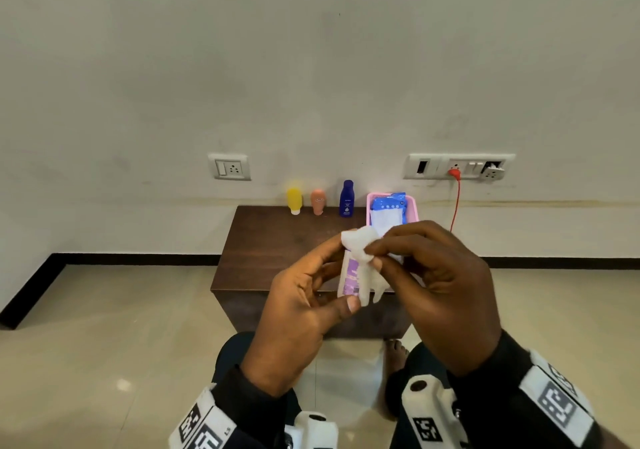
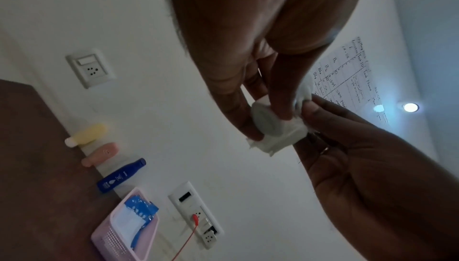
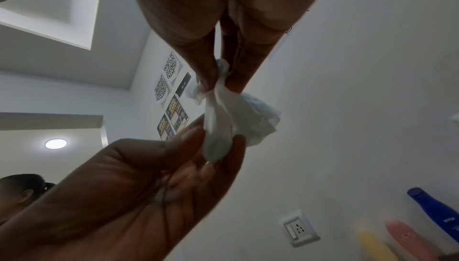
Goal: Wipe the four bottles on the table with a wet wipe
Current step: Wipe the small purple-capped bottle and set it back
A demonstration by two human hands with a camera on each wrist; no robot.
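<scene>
My left hand (image 1: 332, 272) grips a white bottle with a purple label (image 1: 350, 275), held upright above the table's front edge. With my right hand (image 1: 375, 256) I pinch a white wet wipe (image 1: 360, 244) that drapes over the bottle's top and down its right side. In the left wrist view the wipe (image 2: 285, 137) wraps the bottle's round cap (image 2: 265, 122). The right wrist view shows the wipe (image 3: 223, 112) bunched between both hands. A yellow bottle (image 1: 294, 201), a pink bottle (image 1: 317, 201) and a dark blue bottle (image 1: 347, 199) stand at the table's back edge.
A pink basket (image 1: 412, 206) holding a blue wipes packet (image 1: 388, 206) sits at the back right of the dark wooden table (image 1: 270, 240). A red cable (image 1: 456, 202) hangs from a wall socket. Another person's head (image 3: 19, 190) shows at the lower left of the right wrist view.
</scene>
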